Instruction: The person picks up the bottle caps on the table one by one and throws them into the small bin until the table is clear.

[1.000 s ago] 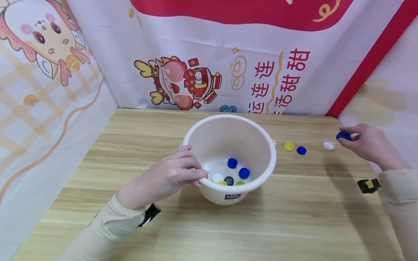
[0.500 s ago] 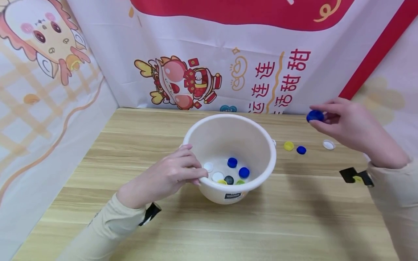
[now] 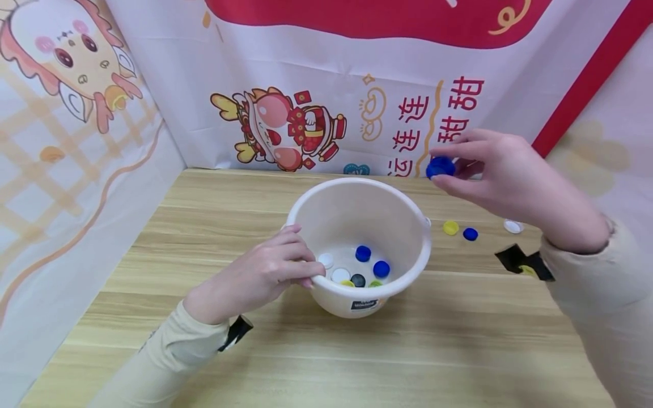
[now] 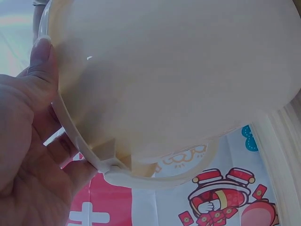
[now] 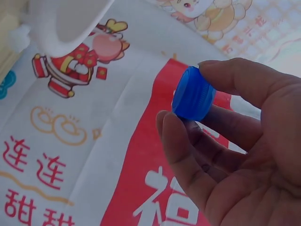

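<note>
A pale plastic bucket (image 3: 357, 226) stands on the wooden table with several bottle caps on its floor: blue, white, black, yellow and green. My left hand (image 3: 260, 275) grips the bucket's rim at its left side; in the left wrist view the thumb (image 4: 41, 56) lies along the rim. In the air right of the bucket, my right hand (image 3: 510, 175) pinches a blue bottle cap (image 3: 440, 168) between thumb and fingers. The right wrist view shows this blue bottle cap (image 5: 193, 94) side-on, its ribbed wall held at the fingertips.
On the table right of the bucket lie a yellow cap (image 3: 451, 228), a smaller blue cap (image 3: 470, 234) and a white cap (image 3: 513, 226). A printed cloth backdrop (image 3: 316, 62) rises behind the table's far edge (image 3: 245, 173).
My right hand has lifted the blue bottle cap and carried it leftward, from beyond the white cap to near the bucket. My left hand has stayed on the rim.
</note>
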